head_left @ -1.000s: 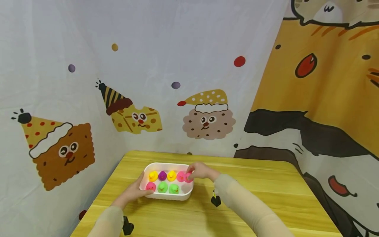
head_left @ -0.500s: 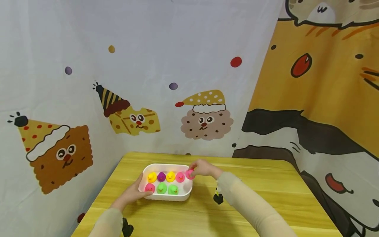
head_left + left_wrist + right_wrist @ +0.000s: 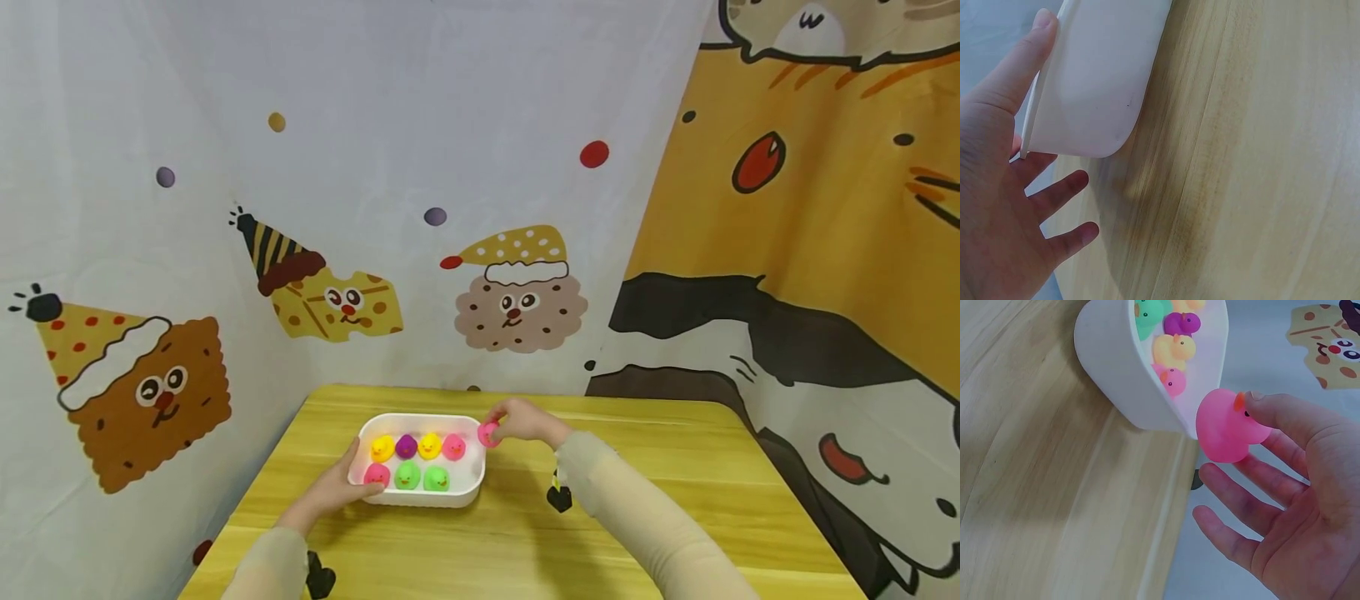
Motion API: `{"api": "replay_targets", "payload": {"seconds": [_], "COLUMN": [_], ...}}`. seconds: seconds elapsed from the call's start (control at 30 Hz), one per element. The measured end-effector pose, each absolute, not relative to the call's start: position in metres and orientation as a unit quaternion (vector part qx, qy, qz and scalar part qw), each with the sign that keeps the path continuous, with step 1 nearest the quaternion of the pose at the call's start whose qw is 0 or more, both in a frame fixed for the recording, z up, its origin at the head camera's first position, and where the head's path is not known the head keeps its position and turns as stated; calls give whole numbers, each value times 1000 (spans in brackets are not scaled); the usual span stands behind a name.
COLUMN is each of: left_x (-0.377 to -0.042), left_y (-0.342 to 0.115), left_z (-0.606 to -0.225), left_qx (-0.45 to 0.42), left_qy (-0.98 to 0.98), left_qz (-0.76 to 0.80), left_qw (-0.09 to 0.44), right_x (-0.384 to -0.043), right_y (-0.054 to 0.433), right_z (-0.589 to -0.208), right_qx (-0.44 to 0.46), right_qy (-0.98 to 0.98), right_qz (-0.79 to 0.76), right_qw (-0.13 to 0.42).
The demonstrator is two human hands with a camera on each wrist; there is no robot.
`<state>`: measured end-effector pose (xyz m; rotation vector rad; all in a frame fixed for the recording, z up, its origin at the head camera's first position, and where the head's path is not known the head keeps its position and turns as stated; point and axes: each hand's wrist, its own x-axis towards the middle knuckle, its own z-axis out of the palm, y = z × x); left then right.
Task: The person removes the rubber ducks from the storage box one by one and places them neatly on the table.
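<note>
A white plastic tub [image 3: 420,500] with rounded corners stands on the table, holding several small rubber ducks. My left hand [image 3: 335,487] grips its left end, thumb along the rim and fingers round the end wall. In the left wrist view the ring and little fingers extend free of the tub wall [image 3: 1097,81]. Just beyond the right rim, my right hand [image 3: 521,419] pinches a pink rubber duck [image 3: 1222,428] between thumb and fingers. Inside, the back row has a yellow duck [image 3: 382,448], a purple duck [image 3: 406,447], another yellow and a pink one; the front row has one pink and two green ducks.
The wooden table [image 3: 660,475] extends to the right of the tub and in front of it. A white cloth backdrop [image 3: 450,100] with cartoon prints hangs behind and to the left. A dark device [image 3: 558,498] hangs at the right wrist, another [image 3: 320,577] at the left.
My right hand has lifted the pink duck from the tub's back right corner and carried it right, just past the rim. The left hand keeps its hold; the head view has shifted slightly.
</note>
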<state>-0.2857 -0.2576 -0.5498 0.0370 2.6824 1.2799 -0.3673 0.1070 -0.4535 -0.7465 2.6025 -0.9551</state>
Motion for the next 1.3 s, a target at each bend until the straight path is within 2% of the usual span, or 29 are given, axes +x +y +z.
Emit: {"api": "replay_targets", "payload": {"seconds": [0.57,0.87,1.3], "left_x": [-284,-282,-284], "left_y": [-254,-255,-256], "left_z": [-545,-545,-547], "left_qx": [3,2,7], "left_qy": [901,901,899], "left_qz": [424,423,428], "left_qw": [92,95,94], "right_x": [-367,-368,-370], "right_y": [128,138,148], "right_z": [-462,-476,-502], "right_qx": [-239,-222,-173], "right_qy": [901,906,903], "right_qz": [-346,-355,-390], "right_qw": [106,66,57]}}
